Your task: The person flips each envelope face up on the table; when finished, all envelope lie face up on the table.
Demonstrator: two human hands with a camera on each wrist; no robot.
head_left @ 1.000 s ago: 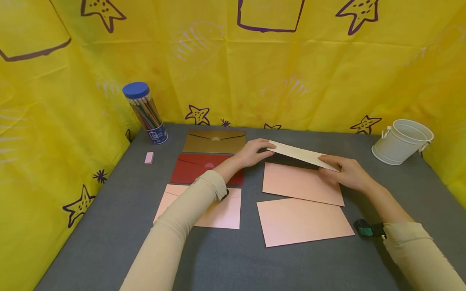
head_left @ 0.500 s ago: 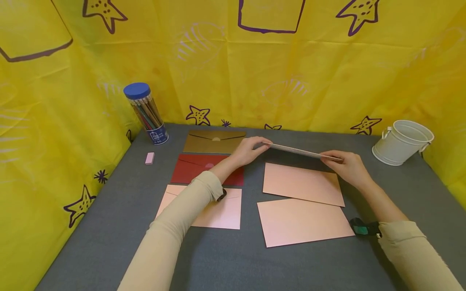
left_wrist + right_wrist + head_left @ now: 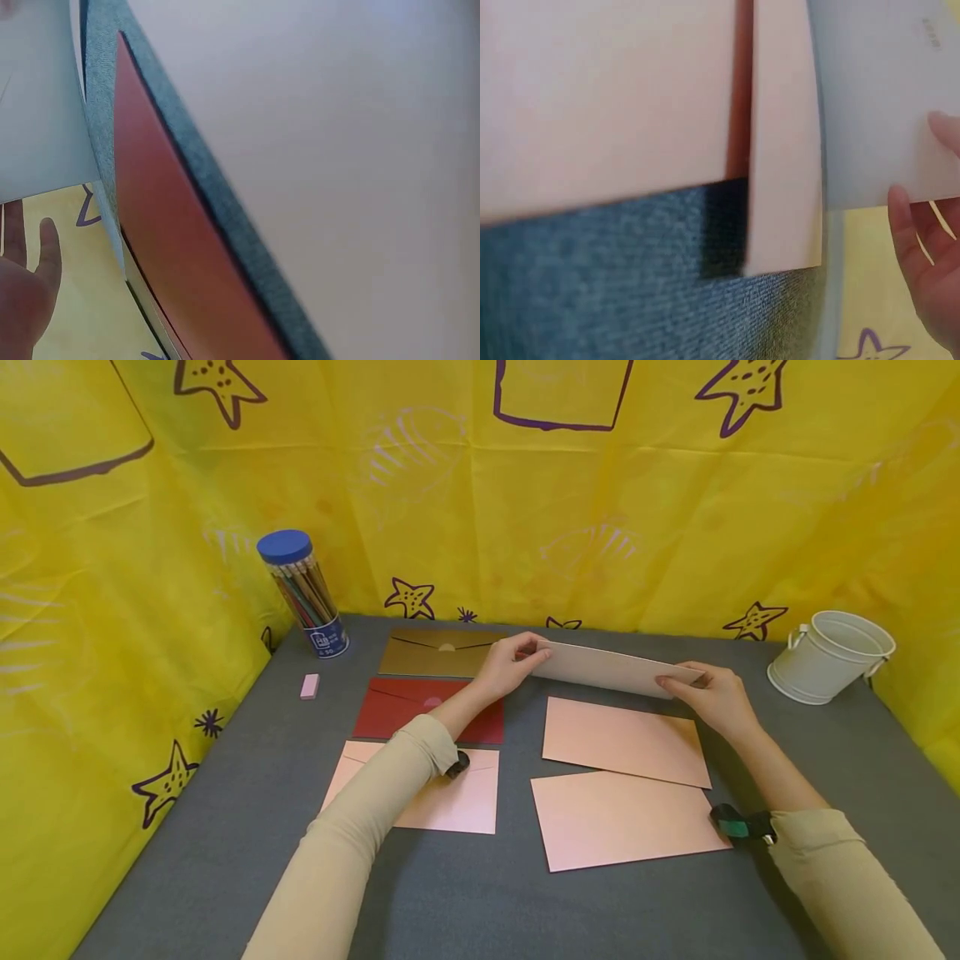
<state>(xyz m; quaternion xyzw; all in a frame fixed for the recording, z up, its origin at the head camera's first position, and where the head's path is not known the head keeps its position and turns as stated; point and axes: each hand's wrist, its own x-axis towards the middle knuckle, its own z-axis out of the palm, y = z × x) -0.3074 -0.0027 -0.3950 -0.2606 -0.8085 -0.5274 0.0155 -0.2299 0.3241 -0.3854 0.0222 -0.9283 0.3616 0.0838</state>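
Note:
A pale envelope (image 3: 606, 669) is held up above the table with its broad face tilted toward me. My left hand (image 3: 510, 667) pinches its left end, and my right hand (image 3: 715, 697) pinches its right end, thumbs on the near face. Small print shows on the pale envelope (image 3: 881, 105) in the right wrist view. Below it lie two pink envelopes, the farther one (image 3: 626, 741) slightly overlapping the nearer one (image 3: 626, 822). To the left, a gold envelope (image 3: 420, 656), a red envelope (image 3: 386, 710) and a light pink envelope (image 3: 461, 797) form a column, flap sides up.
On the grey table (image 3: 480, 902), a clear tub of pencils (image 3: 306, 593) with a blue lid stands at back left. A pink eraser (image 3: 310, 686) lies in front of it. At back right is a white metal bucket (image 3: 821, 660). Yellow printed cloth (image 3: 510, 527) hangs behind.
The pale envelope has turned in both hands: first its cream face showed at a slant, then it was edge-on, now a broad face tilts toward me. The envelopes on the table stay put.

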